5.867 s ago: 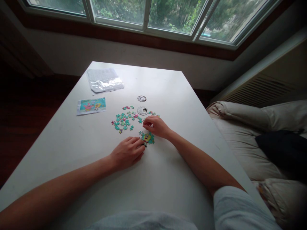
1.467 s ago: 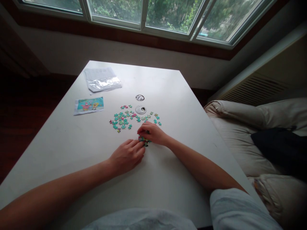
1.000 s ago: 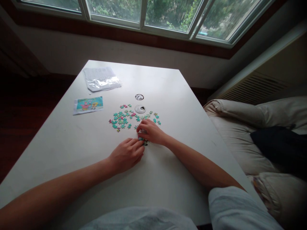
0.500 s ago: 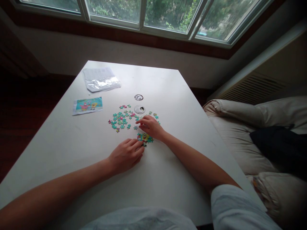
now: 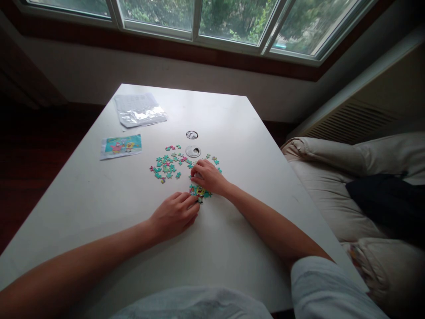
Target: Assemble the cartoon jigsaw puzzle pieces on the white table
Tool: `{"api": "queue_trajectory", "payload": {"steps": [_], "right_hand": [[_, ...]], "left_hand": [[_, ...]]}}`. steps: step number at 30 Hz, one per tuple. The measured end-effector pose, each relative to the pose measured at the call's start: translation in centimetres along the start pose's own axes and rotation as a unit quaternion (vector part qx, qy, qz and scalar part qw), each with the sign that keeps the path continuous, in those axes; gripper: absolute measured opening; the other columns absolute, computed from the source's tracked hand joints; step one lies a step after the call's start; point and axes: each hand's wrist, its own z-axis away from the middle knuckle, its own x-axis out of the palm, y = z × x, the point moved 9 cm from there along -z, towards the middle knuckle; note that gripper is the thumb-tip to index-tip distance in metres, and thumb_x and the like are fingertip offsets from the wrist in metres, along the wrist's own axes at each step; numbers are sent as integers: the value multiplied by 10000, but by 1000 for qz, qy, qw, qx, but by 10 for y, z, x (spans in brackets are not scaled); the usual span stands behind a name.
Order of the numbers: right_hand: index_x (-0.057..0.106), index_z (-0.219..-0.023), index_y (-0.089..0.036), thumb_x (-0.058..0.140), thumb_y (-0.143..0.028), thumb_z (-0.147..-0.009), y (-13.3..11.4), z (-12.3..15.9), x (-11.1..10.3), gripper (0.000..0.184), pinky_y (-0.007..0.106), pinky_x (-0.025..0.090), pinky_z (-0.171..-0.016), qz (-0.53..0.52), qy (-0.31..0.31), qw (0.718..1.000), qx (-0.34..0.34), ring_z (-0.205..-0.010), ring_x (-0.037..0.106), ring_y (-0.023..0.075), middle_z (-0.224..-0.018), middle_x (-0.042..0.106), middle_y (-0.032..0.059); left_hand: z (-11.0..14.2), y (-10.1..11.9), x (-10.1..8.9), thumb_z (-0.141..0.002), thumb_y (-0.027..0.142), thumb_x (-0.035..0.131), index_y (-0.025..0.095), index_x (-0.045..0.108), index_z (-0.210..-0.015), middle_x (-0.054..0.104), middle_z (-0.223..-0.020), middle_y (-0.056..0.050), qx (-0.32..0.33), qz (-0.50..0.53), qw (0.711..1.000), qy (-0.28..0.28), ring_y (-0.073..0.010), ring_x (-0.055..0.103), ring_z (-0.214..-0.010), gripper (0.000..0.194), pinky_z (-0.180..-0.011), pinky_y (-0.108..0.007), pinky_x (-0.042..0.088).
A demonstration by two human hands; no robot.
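The head camera looks down across the table [image 5: 226, 124].

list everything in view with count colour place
Flat table: one, white, centre
Partly joined cartoon jigsaw: one, teal, yellow, mid-table
Small loose jigsaw pieces: many, mostly teal, beyond it
Rectangular cartoon sheet: one, mostly teal, table's left
Clear glossy packet: one, whitish, far left
Round fittings: two, grey, far middle
Framed glass window: one, grey, top
Padded sofa: one, beige, right
Soft item: one, dark, on sofa
Slatted grille: one, brownish, right
Left hand: one, at jigsaw's near left
Right hand: one, by jigsaw's far edge
Shirt: one, pale grey, bottom
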Motion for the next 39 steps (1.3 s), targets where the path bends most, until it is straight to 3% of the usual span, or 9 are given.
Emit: {"api": "queue_trajectory", "payload": {"steps": [4,9,16,22,29,34,39], "right_hand": [[665,-968,-206,667,-249,-928,1,1,-2,58,331,392,-913,-17,7,1000,2,-966,524,208,-977,608,52],[686,-1097,-229,647,-216,-935,1,2,-2,167,327,388,-916,-19,8,1000,-6,-950,523,202,-976,610,50],[690,-1025,-221,690,-227,-895,-3,3,-3,131,325,395,-895,-11,-9,1000,-1,-950,516,207,-1008,609,59],[666,-920,-196,634,-112,-854,2,3,-3,112,261,414,-769,-149,5,988,27,-808,548,150,-829,640,5],[705,-934,-187,628,-168,-862,13,5,8,107,224,435,-679,-256,-21,965,58,-725,587,115,-816,680,-7],[716,-924,-174,639,-174,-868,5,5,12,95,218,430,-662,-252,-40,966,42,-702,587,111,-799,687,-2],[729,-904,-184,638,-139,-868,-5,2,4,108,248,430,-738,-171,-11,985,4,-755,574,131,-787,661,4]], "left_hand": [[1,-1,0,-1003,227,474,183,602,-1051,648,-1203,-87,-1,0,1000,2,-256,591,-1102,144,-914,-417,475],[1,-1,-2,-1014,233,452,182,607,-1047,653,-1176,-99,0,0,1000,10,-253,591,-1098,166,-910,-415,479],[1,0,-1,-1012,229,454,179,614,-1039,654,-1181,-102,1,4,1000,8,-260,594,-1114,170,-916,-421,494],[1,-1,-3,-1005,223,465,171,621,-1059,649,-1218,-108,-1,12,999,30,-287,554,-1235,173,-1003,-444,484],[1,-1,-2,-1001,220,465,168,620,-1058,648,-1224,-108,7,13,999,37,-286,565,-1231,173,-1009,-442,496],[1,-2,-2,-1002,224,462,170,619,-1041,651,-1198,-112,5,13,999,35,-278,570,-1224,170,-1000,-436,502],[0,-1,-3,-1004,222,455,176,620,-1048,651,-1181,-117,3,15,999,31,-272,566,-1225,176,-989,-430,499]]}}
